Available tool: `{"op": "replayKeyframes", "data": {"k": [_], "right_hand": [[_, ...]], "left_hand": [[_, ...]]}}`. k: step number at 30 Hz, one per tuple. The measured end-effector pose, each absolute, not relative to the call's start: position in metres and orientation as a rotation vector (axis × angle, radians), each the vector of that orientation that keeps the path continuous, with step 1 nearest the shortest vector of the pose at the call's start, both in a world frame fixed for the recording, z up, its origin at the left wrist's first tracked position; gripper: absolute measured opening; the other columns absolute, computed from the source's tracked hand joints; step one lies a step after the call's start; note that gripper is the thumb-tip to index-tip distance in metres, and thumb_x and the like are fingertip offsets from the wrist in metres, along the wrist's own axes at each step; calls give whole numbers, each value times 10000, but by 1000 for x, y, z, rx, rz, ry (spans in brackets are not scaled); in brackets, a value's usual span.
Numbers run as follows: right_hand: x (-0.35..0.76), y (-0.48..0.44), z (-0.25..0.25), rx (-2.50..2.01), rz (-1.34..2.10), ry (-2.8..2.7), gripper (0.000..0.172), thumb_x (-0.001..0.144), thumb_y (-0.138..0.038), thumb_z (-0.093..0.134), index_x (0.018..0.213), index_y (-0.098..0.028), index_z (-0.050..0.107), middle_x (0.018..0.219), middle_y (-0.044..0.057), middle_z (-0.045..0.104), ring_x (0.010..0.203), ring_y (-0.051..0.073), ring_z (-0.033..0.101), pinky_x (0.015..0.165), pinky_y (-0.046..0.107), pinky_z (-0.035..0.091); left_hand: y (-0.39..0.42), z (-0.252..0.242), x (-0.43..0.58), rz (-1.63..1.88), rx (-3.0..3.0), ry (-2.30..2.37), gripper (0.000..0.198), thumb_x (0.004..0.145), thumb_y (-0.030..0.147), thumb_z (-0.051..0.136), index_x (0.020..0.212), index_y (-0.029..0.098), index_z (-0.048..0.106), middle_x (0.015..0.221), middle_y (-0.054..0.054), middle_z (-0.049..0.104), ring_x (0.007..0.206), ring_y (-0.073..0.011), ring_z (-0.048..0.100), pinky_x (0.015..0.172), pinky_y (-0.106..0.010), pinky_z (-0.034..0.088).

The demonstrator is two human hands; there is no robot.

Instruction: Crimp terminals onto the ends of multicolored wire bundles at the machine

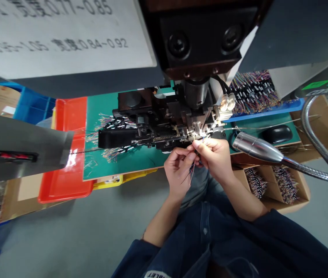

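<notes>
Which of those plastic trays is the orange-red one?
The shallow tray against the green mat's left edge; the others are a blue crate and a yellow tray.

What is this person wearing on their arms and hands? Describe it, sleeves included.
The left hand and right hand are bare, with no gloves, and the forearms are uncovered. The dark navy sleeve on the left arm and the dark navy sleeve on the right arm end partway up each arm. A white patch with dark lettering shows at the bottom of the view.
</notes>
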State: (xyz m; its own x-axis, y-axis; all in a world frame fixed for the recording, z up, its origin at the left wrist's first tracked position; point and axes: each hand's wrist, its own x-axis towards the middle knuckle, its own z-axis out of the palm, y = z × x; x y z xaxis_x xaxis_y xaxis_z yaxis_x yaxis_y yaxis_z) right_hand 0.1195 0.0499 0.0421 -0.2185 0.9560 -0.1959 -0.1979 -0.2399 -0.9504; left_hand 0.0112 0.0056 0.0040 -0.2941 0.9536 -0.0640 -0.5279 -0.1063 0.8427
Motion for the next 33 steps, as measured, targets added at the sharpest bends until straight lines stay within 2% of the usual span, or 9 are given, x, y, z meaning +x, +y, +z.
{"op": "replayKeyframes", "data": {"k": [2,7,15,19,22,27,30,33], "right_hand": [[119,51,40,-1096,1648,-1020,373,977,-578,826,866,-227,885,456,-50,529,396,107,444,403,254,397],[117,52,40,-1109,1664,-953,428,927,-639,854,857,-219,894,430,-63,484,369,84,371,396,250,384],[117,52,39,-1107,1653,-968,387,939,-611,862,857,-233,896,440,-56,499,379,98,408,389,258,381],[118,52,43,-1099,1603,-1060,356,978,-562,830,864,-230,890,461,-56,519,375,90,376,386,260,346],[126,48,43,-1089,1544,-1165,335,984,-549,816,918,-226,879,485,-60,531,396,95,389,408,265,342],[151,24,20,-1073,1332,-1282,327,1066,-515,705,956,-230,823,606,-31,596,510,123,483,500,279,366],[156,2,0,-1052,1334,-1441,197,1015,-425,794,1024,-228,790,739,-21,635,573,119,474,522,271,356],[152,-16,-11,-1052,1326,-1498,198,977,-391,847,996,-220,749,804,-18,635,628,121,494,559,271,381]], "left_hand": [[5,5,11,1661,625,964,291,932,398,923,894,202,712,738,12,745,611,-127,720,588,-241,632],[6,6,11,1658,619,975,276,932,395,924,905,203,727,751,11,747,636,-129,730,606,-240,639],[5,4,11,1662,649,951,226,959,357,900,910,215,730,779,6,764,628,-135,732,597,-261,639],[4,0,11,1662,655,974,216,954,343,905,916,219,733,780,10,769,643,-135,731,610,-257,629],[4,1,11,1689,667,1001,229,930,360,929,922,219,748,778,15,764,660,-131,729,641,-252,618],[0,10,15,1734,730,1071,262,926,382,932,936,216,730,781,7,762,710,-134,745,734,-265,625],[-4,11,20,1736,726,1060,289,926,403,931,944,222,706,790,2,767,740,-144,754,755,-274,630],[-10,9,27,1692,725,1040,268,939,384,921,970,227,706,809,3,771,730,-140,752,716,-257,624]]}}
